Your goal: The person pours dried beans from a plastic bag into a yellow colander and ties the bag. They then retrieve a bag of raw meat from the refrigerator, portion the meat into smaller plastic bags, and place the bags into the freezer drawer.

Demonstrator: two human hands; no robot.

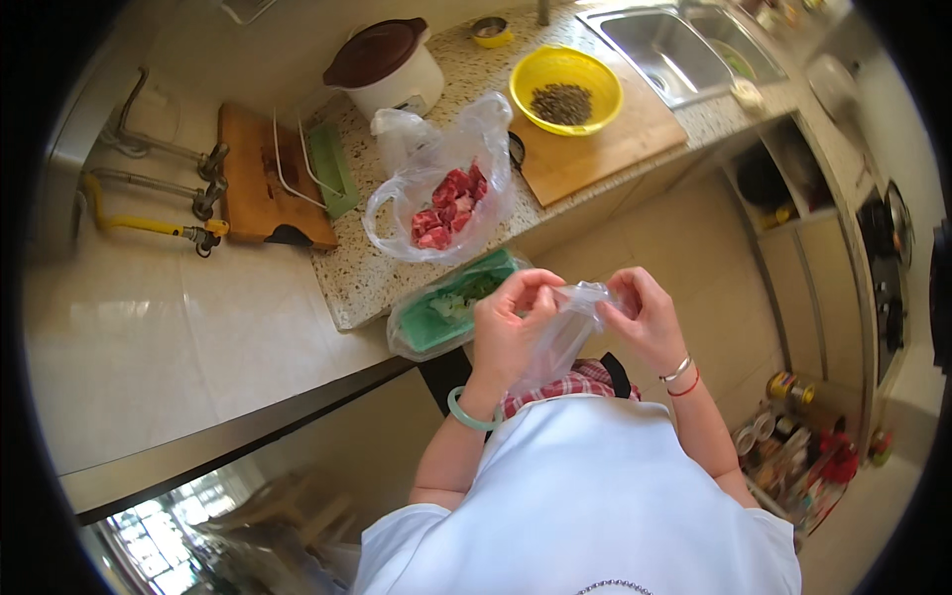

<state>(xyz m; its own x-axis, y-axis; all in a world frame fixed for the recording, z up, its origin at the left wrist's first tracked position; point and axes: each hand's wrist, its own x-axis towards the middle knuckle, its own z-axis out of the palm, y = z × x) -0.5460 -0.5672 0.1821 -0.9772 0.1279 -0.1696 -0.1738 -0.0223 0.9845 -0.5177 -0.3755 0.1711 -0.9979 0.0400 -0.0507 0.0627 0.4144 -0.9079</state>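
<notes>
Both hands pinch the top of a clear plastic bag (562, 342) that hangs in front of my body. My left hand (511, 322), with a pale green bangle at its wrist, grips one side of the bag's mouth. My right hand (645, 315) has its fingers closed on the other side, its wrist wearing a silver bracelet and a red string. Beyond them, raw red meat chunks (451, 208) lie in an open white plastic bag (397, 164) on the counter. Below my left hand is a green bin (428, 327) lined with plastic, with pale scraps inside.
A yellow bowl (607, 99) of small dark pieces stands on a wooden board (565, 174). A slow cooker (397, 74) is at the back left, a double sink (659, 55) at the back right. Bottles and jars (783, 446) stand low at the right.
</notes>
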